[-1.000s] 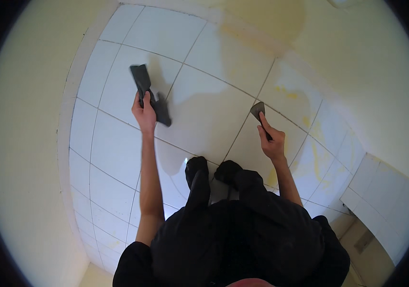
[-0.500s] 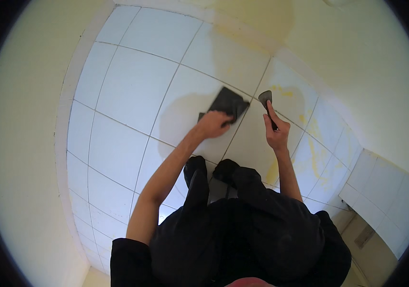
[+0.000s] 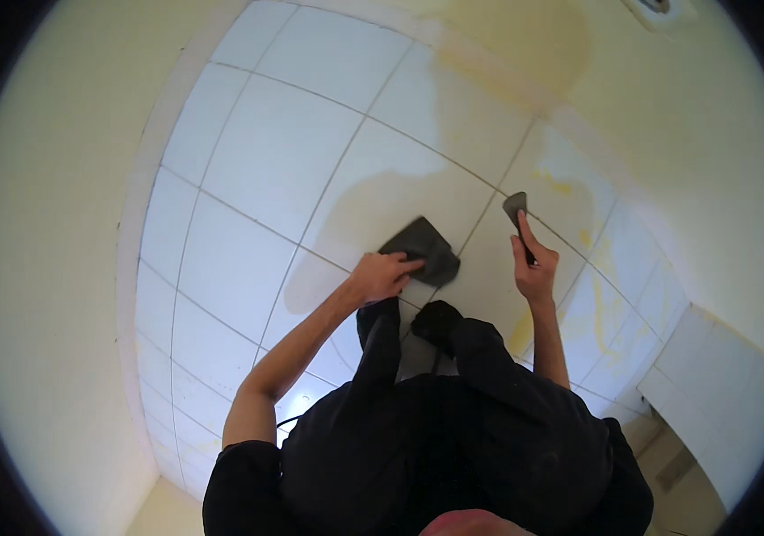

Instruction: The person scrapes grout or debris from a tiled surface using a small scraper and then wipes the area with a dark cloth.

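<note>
A small indoor room with tiled surfaces, perhaps a washroom or utility room — the view does not settle which. White floor tiles [image 3: 275,147] with dark joints spread beyond the left hand [image 3: 384,275]; plain cream walls [image 3: 51,268] stand to its left and past the right hand [image 3: 537,268]. Yellow stains [image 3: 557,185] lie beyond the right hand — farther right, a white-tiled ledge [image 3: 717,375].

White square floor tiles [image 3: 279,134] — softly lit, crossed by broad grey shadows [image 3: 337,219]; a bright glare spot [image 3: 307,399] is reflected lower left. Cream painted walls [image 3: 51,268] are bowed by fisheye distortion — corners blackened.
</note>
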Motion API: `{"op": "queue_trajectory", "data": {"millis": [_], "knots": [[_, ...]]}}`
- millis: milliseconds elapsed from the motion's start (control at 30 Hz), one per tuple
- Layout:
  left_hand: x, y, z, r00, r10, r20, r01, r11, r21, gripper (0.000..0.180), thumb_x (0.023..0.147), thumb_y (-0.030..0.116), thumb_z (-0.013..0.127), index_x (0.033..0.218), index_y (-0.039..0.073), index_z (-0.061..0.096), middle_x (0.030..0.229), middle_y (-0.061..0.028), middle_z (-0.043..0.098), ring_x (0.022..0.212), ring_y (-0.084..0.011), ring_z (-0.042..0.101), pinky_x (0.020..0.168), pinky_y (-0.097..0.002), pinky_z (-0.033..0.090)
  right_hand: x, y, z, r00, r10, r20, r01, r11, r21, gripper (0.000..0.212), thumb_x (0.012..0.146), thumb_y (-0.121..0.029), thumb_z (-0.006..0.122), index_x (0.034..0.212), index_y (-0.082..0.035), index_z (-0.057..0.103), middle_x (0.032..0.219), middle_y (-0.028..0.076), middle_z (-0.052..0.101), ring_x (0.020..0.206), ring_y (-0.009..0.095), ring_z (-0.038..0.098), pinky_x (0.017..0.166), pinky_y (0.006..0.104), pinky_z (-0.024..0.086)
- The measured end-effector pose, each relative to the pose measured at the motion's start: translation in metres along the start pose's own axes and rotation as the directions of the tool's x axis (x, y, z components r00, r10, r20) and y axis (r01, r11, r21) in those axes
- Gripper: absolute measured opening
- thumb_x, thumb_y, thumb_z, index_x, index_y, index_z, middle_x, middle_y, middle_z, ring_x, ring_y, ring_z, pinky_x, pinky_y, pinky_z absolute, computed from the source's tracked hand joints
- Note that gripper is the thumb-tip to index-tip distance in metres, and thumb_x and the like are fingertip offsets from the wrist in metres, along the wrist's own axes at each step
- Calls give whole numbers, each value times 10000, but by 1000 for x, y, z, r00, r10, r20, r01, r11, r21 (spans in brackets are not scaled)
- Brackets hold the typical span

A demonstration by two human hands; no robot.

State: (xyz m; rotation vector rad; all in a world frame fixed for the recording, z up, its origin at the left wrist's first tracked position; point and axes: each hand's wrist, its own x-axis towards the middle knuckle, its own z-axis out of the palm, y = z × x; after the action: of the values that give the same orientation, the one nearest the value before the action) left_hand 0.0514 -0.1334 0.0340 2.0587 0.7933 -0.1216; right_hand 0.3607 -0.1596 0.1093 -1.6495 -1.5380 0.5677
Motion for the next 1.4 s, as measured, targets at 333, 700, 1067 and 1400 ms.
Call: {"op": "queue_trajectory", "data": {"millis": [333,700,1067,1400], "knots": [[-107,-176,-84,36,-515,-856,509,747,-428,316,938,122,560,1212,-4,653,848,-165,689,758,-262,672,680,-362,519,5,3,6,999,12,32,-13,1000,23,429,920,-21,654,1345,-66,632,568,19,397,508,63,302,466,240,287],[-75,-100,-87,665,-511,-544,140,801,-581,222,899,164,656,959,-49,649,677,-44,595,646,-104,522,589,-325,459,1,2,16,996,31,84,-34,999,42,456,921,-22,654,1373,-59,605,606,42,486,524,65,318,474,237,299],[108,-26,-52,679,-78,-730,263,954,143,598,842,202,643,1427,225,526,1041,-121,608,707,-306,681,543,-437,558,3,-9,28,987,37,158,-42,999,26,458,915,-29,668,1368,-55,607,580,37,394,515,74,315,467,244,301],[40,-191,-197,131,-562,-817,827,516,-222,585,896,225,618,1443,125,433,1172,-171,616,922,-376,704,709,-486,592,0,-9,24,989,17,146,-23,999,38,457,911,-21,665,1364,-57,612,581,52,379,516,78,320,469,242,312]]}}
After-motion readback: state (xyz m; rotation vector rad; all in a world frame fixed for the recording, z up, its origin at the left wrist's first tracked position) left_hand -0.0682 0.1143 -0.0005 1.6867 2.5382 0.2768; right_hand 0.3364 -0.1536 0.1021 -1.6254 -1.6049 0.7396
